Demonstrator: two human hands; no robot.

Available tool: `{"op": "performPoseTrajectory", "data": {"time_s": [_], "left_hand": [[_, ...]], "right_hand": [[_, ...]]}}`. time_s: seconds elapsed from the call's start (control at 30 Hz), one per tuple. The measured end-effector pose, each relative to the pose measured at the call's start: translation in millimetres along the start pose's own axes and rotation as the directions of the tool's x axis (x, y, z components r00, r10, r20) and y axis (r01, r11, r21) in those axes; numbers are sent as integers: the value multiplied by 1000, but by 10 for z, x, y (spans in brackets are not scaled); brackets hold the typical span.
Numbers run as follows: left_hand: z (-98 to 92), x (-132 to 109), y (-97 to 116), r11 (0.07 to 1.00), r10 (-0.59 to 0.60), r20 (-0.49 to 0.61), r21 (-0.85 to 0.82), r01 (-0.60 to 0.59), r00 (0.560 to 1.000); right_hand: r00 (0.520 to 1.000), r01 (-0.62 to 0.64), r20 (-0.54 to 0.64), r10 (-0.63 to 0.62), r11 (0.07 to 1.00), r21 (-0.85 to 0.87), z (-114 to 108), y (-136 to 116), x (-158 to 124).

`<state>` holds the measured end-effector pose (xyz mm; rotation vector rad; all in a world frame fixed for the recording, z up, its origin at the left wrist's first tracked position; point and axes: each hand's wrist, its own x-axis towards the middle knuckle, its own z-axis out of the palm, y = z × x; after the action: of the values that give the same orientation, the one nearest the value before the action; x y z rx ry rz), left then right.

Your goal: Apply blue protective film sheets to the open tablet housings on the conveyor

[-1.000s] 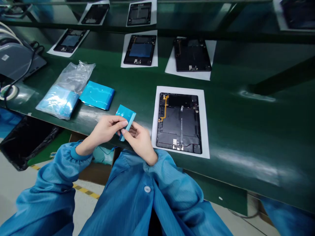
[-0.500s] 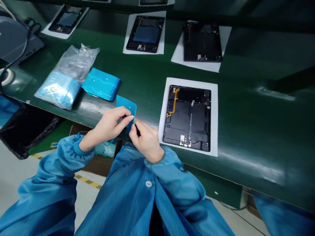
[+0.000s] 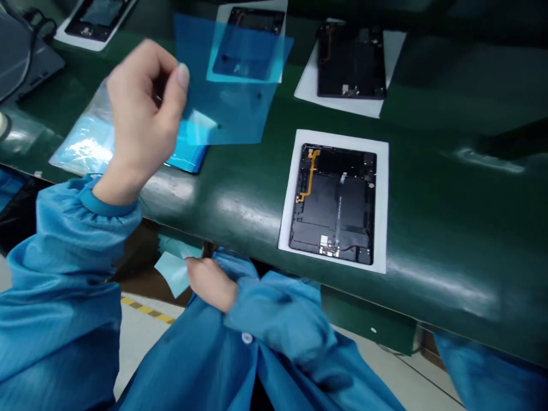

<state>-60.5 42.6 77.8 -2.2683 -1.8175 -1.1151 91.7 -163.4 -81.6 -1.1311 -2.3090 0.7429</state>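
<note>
Our left hand (image 3: pixel 145 108) had risen since the earlier frame, thumb and curled fingers pinching one blue film (image 3: pixel 237 111) by its left side above the green workbench (image 3: pixel 440 228); our right hand (image 3: pixel 210 282) had dropped below its edge, gripping one pale sheet (image 3: pixel 173 275). We counted four open tablet housings (image 3: pixel 334 211) on four white papers (image 3: pixel 382 200). Our film looked translucent, dark-dotted.
</note>
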Motion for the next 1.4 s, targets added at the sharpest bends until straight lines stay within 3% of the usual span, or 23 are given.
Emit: {"op": "performPoseTrajectory", "data": {"time_s": [0.1, 0.17, 0.23, 0.33, 0.37, 0.4, 0.43, 0.47, 0.57, 0.7, 0.8, 0.87, 0.9, 0.97, 1.03, 1.2, 1.3, 1.37, 1.4], "left_hand": [[168, -67, 120, 998, 26, 58, -51, -23, 998], [248, -210, 160, 997, 34, 58, -77, -30, 998], [286, -395, 177, 993, 18, 41, -115, -14, 999], [324, -692, 251, 979, -44, -11, -202, 41, 999], [346, -783, 305, 965, -91, -19, -250, 83, 996], [375, -867, 374, 942, -148, -23, -307, 134, 989], [410, -941, 456, 913, -205, -20, -365, 184, 978], [449, -1006, 545, 880, -257, -17, -418, 227, 966], [563, -1141, 792, 809, -348, -39, -518, 279, 937], [594, -1195, 892, 779, -386, -51, -554, 296, 921], [451, -1111, 776, 845, -249, -48, -499, 193, 967], [298, -995, 681, 936, -25, -50, -353, 6, 998], [219, -926, 647, 956, 113, -17, -271, -113, 994], [89, -782, 630, 924, 351, 95, -198, -328, 932], [15, -651, 683, 859, 492, 172, -256, -444, 853], [81, -389, 954, 785, 605, 314, -386, -484, 731], [244, -239, 1070, 731, 668, 306, -438, -523, 678], [375, -147, 1101, 715, 679, 269, -455, -531, 683], [442, -111, 1101, 730, 659, 252, -443, -521, 709]], "right_hand": [[994, -29, 106, 31, 999, -20, 561, -201, 369], [992, -25, 120, 28, 999, -23, 595, -289, 439], [995, 23, 101, -23, 1000, 0, 341, -335, 343], [994, 110, -11, -110, 993, 37, -413, -269, 153], [992, 89, -93, -88, 996, 13, -696, -206, 143], [968, -7, -249, -12, 997, -76, -960, -128, 171], [923, -117, -381, 47, 980, -161, -1189, -43, 229], [902, -157, -430, 41, 958, -238, -1371, 42, 306], [897, -147, -437, -59, 894, -423, -1623, 245, 516], [887, -65, -434, -157, 888, -455, -1627, 362, 484], [868, -16, -474, -151, 944, -331, -1701, 434, 323], [853, 22, -509, -119, 981, -194, -1794, 507, 233], [849, 48, -517, -107, 991, -126, -1843, 548, 199], [855, 100, -508, -102, 995, -31, -1936, 631, 152], [869, 117, -484, -103, 993, -2, -2028, 702, 123], [882, 102, -457, -117, 993, -57, -2320, 763, 88], [913, 103, -393, -107, 994, -31, -2512, 769, 67], [930, 20, -368, -14, 1000, 11, -2617, 829, 47], [926, -54, -372, 67, 997, 47, -2659, 892, 32]]}}
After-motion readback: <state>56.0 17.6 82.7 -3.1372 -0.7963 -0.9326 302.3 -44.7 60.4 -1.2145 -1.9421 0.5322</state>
